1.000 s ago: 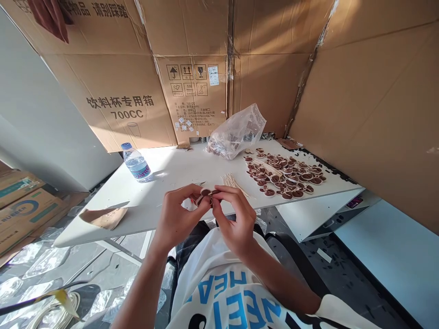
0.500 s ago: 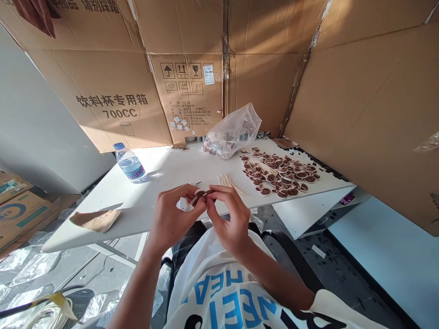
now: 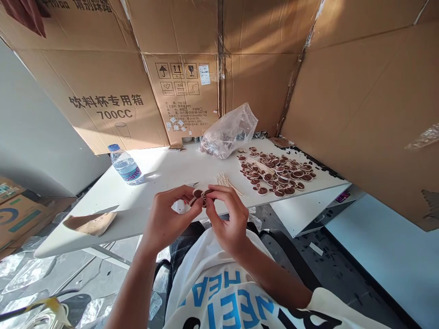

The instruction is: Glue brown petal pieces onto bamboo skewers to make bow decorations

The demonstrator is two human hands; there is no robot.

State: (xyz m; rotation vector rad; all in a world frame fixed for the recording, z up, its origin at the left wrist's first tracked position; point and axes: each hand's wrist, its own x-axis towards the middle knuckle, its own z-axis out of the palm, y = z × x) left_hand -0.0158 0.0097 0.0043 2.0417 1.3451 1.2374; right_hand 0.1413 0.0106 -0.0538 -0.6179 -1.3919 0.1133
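Brown and cream, a small round piece [image 3: 198,193] is held up above the near edge of the white table [image 3: 161,171], around the middle of the scene, between the person's two hands. The left hand [image 3: 171,217] grips it from the left, thumb and fingers closed on it; the right hand [image 3: 228,219] has thumb and fingertips drawn together in a pinch at its right side, covering part of it, so its full shape cannot be told. Just beyond the right hand, thin pale sticks [image 3: 227,183] lie loosely fanned on the tabletop. Farther right spreads a dense pile of similar brown discs [image 3: 291,171] with pale edges, more sticks lying among them. A crumpled clear plastic bag [image 3: 231,132] rests at the far side, near the cardboard panels [image 3: 192,27]. On the left, a water bottle [image 3: 125,165] with a blue cap stands toward the far side, and a torn brown scrap [image 3: 91,223] lies by the near left edge.
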